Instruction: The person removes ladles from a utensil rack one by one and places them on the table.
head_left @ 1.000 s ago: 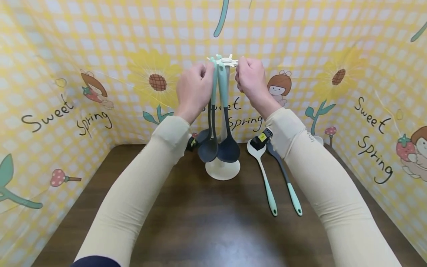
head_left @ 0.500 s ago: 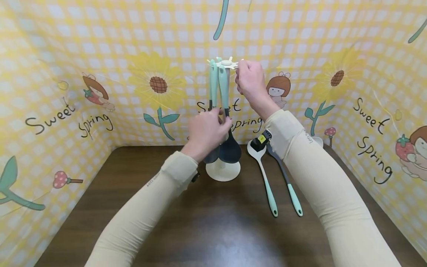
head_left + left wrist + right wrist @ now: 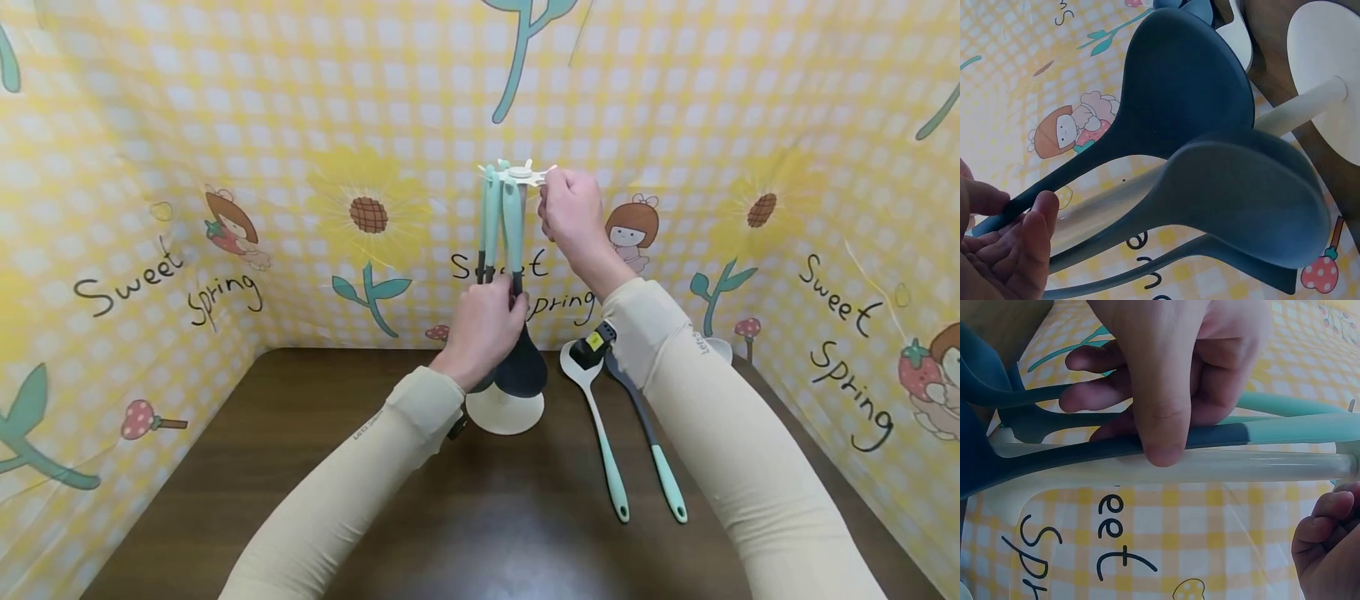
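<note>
While two mint-handled utensils lay on the brown table (image 3: 585,550), a white spoon (image 3: 600,429) and a dark-necked utensil (image 3: 649,429), their handles pointed toward the person, which perhaps made them easy to pick up. The right sleeve (image 3: 757,450) hid some part of the second one's head.

Farther stood the white utensil stand (image 3: 506,417), upright on its round base. The left hand (image 3: 487,329) was closed, its thumb against its fingers, around the dark neck of a serving spoon (image 3: 522,367), seemingly to control its swinging. This spoon hung at the front of the stand; behind it hung a ladle (image 3: 1254,194) and a turner (image 3: 1260,265), heads down, because their handle ends were up at the hooks. The right hand (image 3: 573,204) was curled at one hook and seemed to pinch it, probably for steadying the stand. Behind everything was a yellow checked cloth (image 3: 420,108).
</note>
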Demonstrator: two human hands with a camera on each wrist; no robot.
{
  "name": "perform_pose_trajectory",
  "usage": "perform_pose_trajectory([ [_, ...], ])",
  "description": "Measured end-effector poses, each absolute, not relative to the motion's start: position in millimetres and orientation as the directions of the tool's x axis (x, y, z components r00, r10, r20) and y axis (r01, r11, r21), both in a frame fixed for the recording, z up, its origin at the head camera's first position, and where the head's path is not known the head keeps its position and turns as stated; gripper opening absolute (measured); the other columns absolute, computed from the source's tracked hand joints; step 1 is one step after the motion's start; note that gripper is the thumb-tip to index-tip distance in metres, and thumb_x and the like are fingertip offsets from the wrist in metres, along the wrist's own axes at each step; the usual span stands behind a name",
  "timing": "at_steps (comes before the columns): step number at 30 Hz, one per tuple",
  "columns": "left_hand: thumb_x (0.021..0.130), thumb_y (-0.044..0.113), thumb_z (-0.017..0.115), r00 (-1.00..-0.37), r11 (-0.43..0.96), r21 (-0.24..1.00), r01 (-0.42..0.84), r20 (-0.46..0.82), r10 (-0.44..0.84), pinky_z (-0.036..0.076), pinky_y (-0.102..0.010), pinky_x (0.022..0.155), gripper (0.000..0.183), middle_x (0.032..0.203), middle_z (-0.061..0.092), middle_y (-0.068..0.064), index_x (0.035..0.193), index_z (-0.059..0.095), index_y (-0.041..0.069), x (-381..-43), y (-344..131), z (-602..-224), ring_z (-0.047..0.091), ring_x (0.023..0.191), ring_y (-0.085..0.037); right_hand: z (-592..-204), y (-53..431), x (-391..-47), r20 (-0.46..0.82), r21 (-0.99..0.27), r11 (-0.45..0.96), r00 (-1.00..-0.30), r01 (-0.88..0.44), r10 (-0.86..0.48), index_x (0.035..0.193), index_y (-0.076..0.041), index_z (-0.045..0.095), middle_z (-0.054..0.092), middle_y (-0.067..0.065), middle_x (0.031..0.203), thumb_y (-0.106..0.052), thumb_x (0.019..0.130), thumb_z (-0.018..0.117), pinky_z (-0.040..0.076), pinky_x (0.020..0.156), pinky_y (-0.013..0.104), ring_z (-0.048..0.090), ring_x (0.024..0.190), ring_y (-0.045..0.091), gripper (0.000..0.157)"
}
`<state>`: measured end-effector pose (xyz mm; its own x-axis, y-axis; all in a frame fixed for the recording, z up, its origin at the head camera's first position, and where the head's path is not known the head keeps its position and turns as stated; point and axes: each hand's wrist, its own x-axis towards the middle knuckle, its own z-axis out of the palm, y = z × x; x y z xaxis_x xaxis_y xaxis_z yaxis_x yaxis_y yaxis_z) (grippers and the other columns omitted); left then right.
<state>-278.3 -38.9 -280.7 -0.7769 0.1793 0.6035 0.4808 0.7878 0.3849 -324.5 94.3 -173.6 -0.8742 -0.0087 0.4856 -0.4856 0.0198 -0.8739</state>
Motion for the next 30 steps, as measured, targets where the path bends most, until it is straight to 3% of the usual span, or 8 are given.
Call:
perform_pose_trajectory([
  [7,0.101,0.021,0.057,-0.76,0.744,0.42,0.52,0.625,0.179,0.041,-0.027,0.046,0.024,0.06,0.054,-0.003,0.081,0.056,0.008,-277.7,-38.6,-284.4,0.052,0.049,-0.017,-176.0,94.6,-326.6,0.515,-0.856,0.035,-0.857,-0.515,-0.009,0.056,-0.012,0.039,0.035,-0.004,0.041,-0.016,0.104,0.036,0.024,0.036,0.025,0.029,0.033,0.011,0.048],
  [16,0.101,0.02,0.053,-0.682,0.71,0.376,0.595,0.704,0.198,0.041,-0.028,0.047,0.029,0.058,0.053,-0.002,0.074,0.054,0.01,-273.6,-37.3,-282.8,0.05,0.047,-0.017,-177.4,97.1,-328.7,0.522,-0.851,0.053,-0.852,-0.523,-0.022,0.058,-0.012,0.039,0.036,-0.003,0.044,-0.017,0.105,0.035,0.026,0.038,0.024,0.029,0.036,0.012,0.047],
  [30,0.098,0.016,0.058,-0.624,0.623,0.409,0.667,0.763,0.167,0.05,-0.029,0.054,0.021,0.068,0.064,-0.005,0.079,0.061,0.005,-249.9,-57.0,-270.8,0.058,0.056,-0.015,-172.5,98.7,-325.0,0.482,-0.874,0.06,-0.876,-0.483,-0.028,0.058,-0.011,0.041,0.037,-0.003,0.045,-0.016,0.104,0.036,0.025,0.038,0.024,0.029,0.035,0.011,0.047],
])
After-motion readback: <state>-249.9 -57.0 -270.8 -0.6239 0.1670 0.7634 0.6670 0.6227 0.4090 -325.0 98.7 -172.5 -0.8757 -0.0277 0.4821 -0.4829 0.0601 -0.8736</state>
